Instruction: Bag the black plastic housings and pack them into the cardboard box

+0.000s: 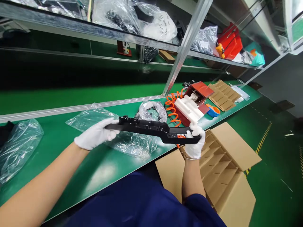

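While the left hand [98, 135] pinches one end of a long black plastic part [146, 127], the right hand [196, 143] grips the other, fingers curled round it. The part is held up off the bench [113, 167], its right end by the near edge, where a cardboard box [239, 145] with dividers stands open. Picking up looks done; setting down is not (whether anything has yet to be fitted to the part, I cannot tell). A clear plastic bag [139, 146] lies below the part, and toward the bench's right end stands a red-and-white machine [190, 105], an orange coiled hose [174, 110] beside it.
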Demonstrator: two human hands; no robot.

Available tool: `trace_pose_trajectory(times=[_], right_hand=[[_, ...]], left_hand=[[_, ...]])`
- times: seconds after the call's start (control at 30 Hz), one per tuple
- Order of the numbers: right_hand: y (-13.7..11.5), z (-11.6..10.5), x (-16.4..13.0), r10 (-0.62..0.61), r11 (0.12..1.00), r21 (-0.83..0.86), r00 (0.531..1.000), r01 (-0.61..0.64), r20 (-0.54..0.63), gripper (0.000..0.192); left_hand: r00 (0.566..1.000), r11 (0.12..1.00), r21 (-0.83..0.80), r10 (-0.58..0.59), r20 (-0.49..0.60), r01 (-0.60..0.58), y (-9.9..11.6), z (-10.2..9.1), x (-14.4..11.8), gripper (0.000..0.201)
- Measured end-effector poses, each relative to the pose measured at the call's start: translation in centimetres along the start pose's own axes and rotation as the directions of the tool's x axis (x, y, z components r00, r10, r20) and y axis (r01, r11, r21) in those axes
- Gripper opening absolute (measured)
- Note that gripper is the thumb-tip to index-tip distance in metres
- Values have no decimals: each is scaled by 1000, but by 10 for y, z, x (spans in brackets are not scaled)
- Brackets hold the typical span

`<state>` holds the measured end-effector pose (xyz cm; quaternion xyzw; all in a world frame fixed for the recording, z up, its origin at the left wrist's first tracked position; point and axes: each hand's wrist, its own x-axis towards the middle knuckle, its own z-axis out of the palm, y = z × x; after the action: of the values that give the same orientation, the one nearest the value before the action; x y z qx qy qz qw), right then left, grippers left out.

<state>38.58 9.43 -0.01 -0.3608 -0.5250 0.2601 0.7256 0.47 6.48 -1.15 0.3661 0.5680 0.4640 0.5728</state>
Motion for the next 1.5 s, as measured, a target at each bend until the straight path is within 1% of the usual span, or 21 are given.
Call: trace_pose_trajectory(times=[0.03, 0.07, 0.1, 0.13, 0.17, 0.23, 0.27, 0.3, 0.37, 0.5, 0.53, 0.6, 0.63, 0.7, 0.77, 0.8, 0.87, 1.03, 1.17, 1.37, 1.5], right_hand=[[-5, 0, -2, 0, 1000, -16, 1000, 0, 18, 22], [-10, -1, -3, 40, 999, -23, 999, -40, 23, 21], [-13, -4, -3, 128, 992, -12, 991, -128, 24, 26], [-16, -7, -2, 255, 967, 15, 966, -256, 34, 36], [-17, -12, -1, 399, 914, 51, 915, -402, 61, 45], [-15, -23, 4, 638, 750, 102, 755, -654, 151, 53], [-14, -29, 5, 701, 684, 101, 689, -722, 181, 56], [-13, -35, 7, 730, 652, 85, 655, -753, 196, 58], [-13, -49, 9, 728, 663, 49, 658, -747, 191, 52], [-35, -87, 13, 671, 728, 65, 729, -682, 135, 29], [-44, -100, 13, 646, 755, 74, 758, -652, 86, 23], [-65, -126, 11, 592, 806, 62, 806, -589, -30, 15], [-75, -139, 8, 571, 821, 47, 816, -569, -87, 13], [-94, -164, -2, 543, 836, 26, 819, -548, -184, 14], [-107, -183, -16, 535, 835, 14, 806, -550, -251, 15], [-111, -189, -23, 534, 833, 8, 800, -553, -273, 15], [-115, -197, -36, 533, 828, -20, 797, -561, -286, 15], [-107, -181, -56, 584, 791, -45, 773, -611, -247, 16], [-105, -169, -56, 617, 767, -18, 746, -641, -251, 18], [-109, -190, -54, 611, 782, 50, 746, -622, -265, 17], [-100, -183, -57, 652, 747, 69, 708, -661, -271, 27]], left_hand=[[999, 995, -92, -41, 13, 42, -4, 3, 0, 42], [996, 981, -177, -79, 33, 84, -7, 5, 0, 43], [994, 965, -242, -93, 49, 102, -10, 7, -1, 50], [998, 957, -282, -57, 28, 62, -13, 8, -2, 57], [1000, 955, -296, -4, 2, 5, -15, 9, -4, 65], [996, 960, -265, 82, -37, -89, -20, 14, -9, 77], [993, 966, -230, 112, -44, -119, -21, 17, -12, 81], [989, 971, -190, 140, -41, -145, -22, 21, -15, 84], [982, 976, -112, 187, -5, -186, -21, 30, -23, 87], [960, 968, -53, 249, 127, -244, -15, 51, -32, 99], [960, 968, 12, 246, 132, -249, -13, 57, -32, 99], [963, 916, 301, 237, 130, -266, -11, 74, -32, 89], [961, 825, 492, 237, 145, -278, -11, 84, -32, 80], [951, 530, 791, 200, 236, -308, -14, 105, -34, 63], [941, 258, 905, 105, 322, -338, -20, 123, -35, 53], [937, 171, 921, 61, 345, -350, -24, 130, -35, 49], [931, 86, 927, 7, 365, -364, -31, 138, -32, 42], [953, 101, 948, 68, 295, -300, -26, 139, -23, 40], [962, 92, 967, 155, 223, -239, -19, 139, -35, 48], [956, -32, 957, 48, 289, -288, -40, 139, -49, 55], [965, -76, 964, 36, 258, -255, -43, 143, -43, 50]])
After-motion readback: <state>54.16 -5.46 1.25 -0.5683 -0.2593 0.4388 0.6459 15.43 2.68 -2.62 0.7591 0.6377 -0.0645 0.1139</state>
